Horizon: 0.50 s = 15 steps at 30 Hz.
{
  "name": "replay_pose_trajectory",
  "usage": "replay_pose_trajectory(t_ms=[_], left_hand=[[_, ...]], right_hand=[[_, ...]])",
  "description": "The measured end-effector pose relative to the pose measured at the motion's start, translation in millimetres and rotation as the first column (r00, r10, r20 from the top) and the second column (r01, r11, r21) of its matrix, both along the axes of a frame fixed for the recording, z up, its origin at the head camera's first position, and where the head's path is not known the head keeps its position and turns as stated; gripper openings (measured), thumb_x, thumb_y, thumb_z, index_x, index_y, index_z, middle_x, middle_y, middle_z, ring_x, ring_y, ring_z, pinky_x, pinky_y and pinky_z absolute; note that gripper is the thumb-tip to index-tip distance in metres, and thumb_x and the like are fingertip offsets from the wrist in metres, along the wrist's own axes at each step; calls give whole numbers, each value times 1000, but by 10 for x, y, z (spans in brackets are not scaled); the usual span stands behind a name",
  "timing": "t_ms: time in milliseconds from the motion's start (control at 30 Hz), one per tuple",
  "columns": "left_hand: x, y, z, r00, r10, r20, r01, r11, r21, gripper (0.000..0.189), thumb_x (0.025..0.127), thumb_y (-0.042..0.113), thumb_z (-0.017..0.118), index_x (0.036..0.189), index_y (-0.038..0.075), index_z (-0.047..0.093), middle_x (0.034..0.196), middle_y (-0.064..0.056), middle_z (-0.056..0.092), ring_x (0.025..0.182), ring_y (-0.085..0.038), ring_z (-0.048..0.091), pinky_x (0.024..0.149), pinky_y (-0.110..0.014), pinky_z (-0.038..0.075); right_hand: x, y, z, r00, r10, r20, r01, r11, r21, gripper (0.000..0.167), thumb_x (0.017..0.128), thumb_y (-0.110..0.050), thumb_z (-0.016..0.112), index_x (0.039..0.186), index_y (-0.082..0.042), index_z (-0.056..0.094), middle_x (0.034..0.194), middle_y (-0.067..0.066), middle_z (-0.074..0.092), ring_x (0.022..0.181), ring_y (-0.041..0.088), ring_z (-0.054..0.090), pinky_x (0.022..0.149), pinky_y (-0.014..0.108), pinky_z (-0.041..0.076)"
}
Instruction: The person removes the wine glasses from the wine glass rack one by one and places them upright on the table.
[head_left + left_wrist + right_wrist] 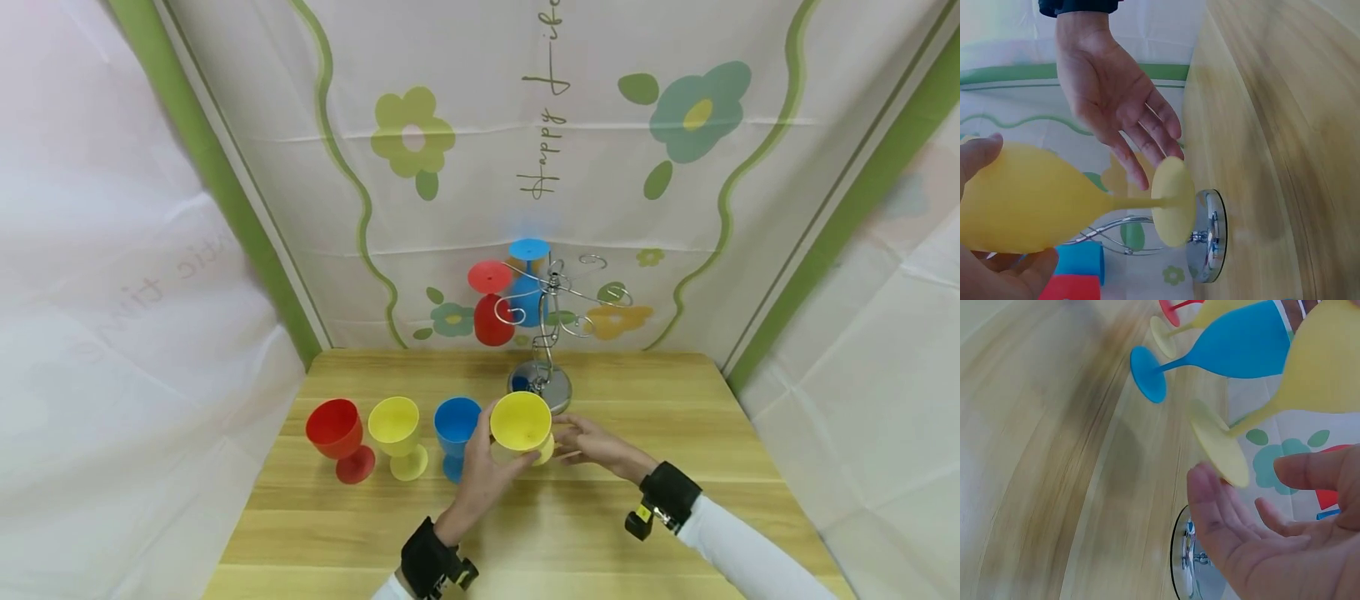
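Note:
My left hand (486, 473) grips the bowl of a yellow plastic goblet (521, 423), held above the table with its mouth toward the head camera. In the left wrist view, thumb and fingers wrap the bowl of this goblet (1054, 200), and its stem and round foot point away from the palm. My right hand (600, 447) reaches in from the right, fingers extended and loosely spread. Its fingertips (1200, 478) are right at the rim of the goblet's foot (1219, 447) in the right wrist view. Behind the goblet stands a chrome wire glass rack (551, 333).
On the left of the wooden table (300, 533) stand a red goblet (334, 432), another yellow goblet (395, 429) and a blue goblet (454, 425), all upright. A red goblet (492, 321) and a blue goblet (530, 300) hang upside down on the rack. Printed fabric (480, 183) encloses the table.

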<state>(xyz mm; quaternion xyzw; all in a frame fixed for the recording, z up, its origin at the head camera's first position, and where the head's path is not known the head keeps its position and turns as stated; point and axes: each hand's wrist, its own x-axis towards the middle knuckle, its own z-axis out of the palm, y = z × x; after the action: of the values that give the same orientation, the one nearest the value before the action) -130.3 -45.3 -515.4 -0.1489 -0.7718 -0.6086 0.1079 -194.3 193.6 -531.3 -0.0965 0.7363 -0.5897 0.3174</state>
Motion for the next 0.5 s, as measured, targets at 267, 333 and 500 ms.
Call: replay_pose_trajectory(t_ms=[267,333,500], left_hand=[[-92,14,-148,1000,22,-16,-23,995,-100,85,82,21,87,151,9,38,145,-10,55,130,-28,57,108,-51,51],[-112,25,-189,1000,22,8,-21,991,-135,85,82,20,87,151,9,38,146,-10,54,131,-28,57,109,-52,50],[-142,63,-261,995,3,97,12,988,-156,84,85,20,85,153,11,36,149,-10,51,135,-29,53,113,-55,46]], right_hand=[[30,47,-4,1000,3,-14,-2,1000,8,52,109,-12,41,156,5,25,149,39,39,134,53,50,108,58,50],[33,60,-12,1000,3,-16,-3,1000,6,53,109,-13,42,156,6,24,149,40,38,134,53,49,107,59,50],[33,88,-31,1000,1,-23,0,1000,8,54,109,-16,44,155,5,26,149,39,39,134,54,48,107,59,50]])
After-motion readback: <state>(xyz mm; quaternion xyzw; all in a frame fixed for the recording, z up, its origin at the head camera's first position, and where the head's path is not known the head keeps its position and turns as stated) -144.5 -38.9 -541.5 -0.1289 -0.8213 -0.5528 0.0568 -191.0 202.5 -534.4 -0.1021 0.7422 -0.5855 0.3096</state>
